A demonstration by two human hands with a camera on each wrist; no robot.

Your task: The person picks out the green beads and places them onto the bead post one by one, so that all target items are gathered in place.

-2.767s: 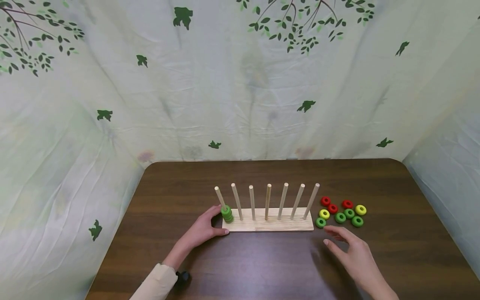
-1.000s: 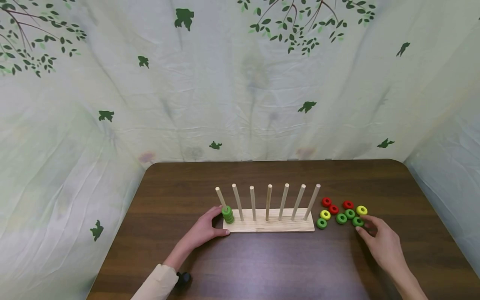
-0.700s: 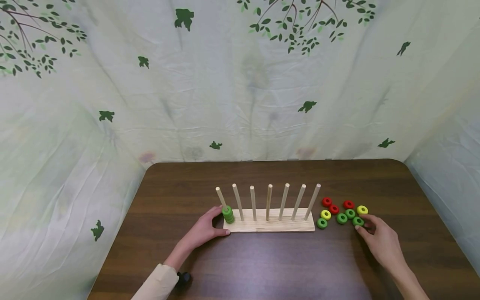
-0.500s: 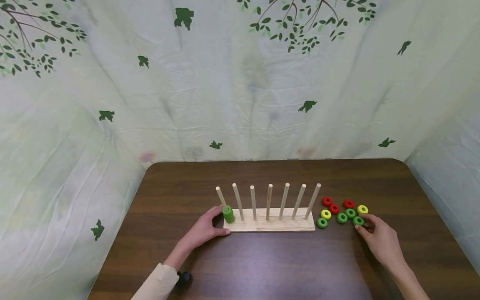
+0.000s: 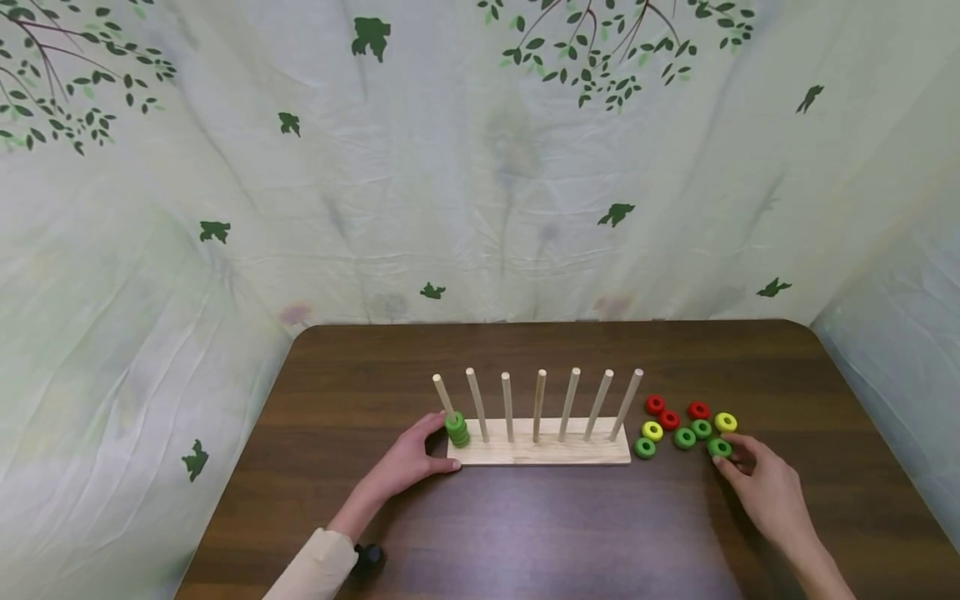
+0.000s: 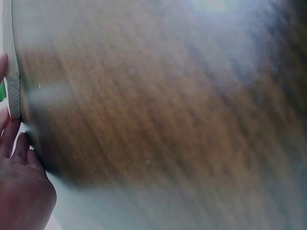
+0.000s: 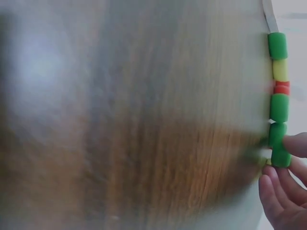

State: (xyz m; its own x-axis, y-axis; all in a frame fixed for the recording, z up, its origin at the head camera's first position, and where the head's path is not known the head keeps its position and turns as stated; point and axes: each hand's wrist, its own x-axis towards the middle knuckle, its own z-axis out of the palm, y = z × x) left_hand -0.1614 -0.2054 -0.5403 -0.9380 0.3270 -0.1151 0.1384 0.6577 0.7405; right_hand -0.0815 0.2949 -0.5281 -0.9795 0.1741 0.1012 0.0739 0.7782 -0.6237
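Observation:
A wooden peg stand with a pale base [image 5: 555, 453] and a row of upright pegs lies across the table. Several green rings [image 5: 457, 432] are stacked on its leftmost peg. My left hand [image 5: 408, 457] grips that end of the base, thumb at the front corner. In the left wrist view, fingers reach the end of the base [image 6: 14, 98]. At right, my right hand [image 5: 768, 492] pinches a green ring [image 5: 712, 449] between thumb and fingers, at the near right of a loose group. The right wrist view shows this green ring [image 7: 281, 155] edge-on beside the thumb.
Right of the stand lie loose red rings [image 5: 698, 404], yellow rings [image 5: 725, 416] and other green rings [image 5: 684, 446]. A leaf-patterned cloth [image 5: 525, 250] hangs behind the brown table [image 5: 540, 533]. A black object [image 5: 369, 564] shows by my left wrist.
My right hand has moved right, from near the closest left green ring to the rightmost green one, and pinches it. That ring has shifted slightly towards me. My left hand stays put.

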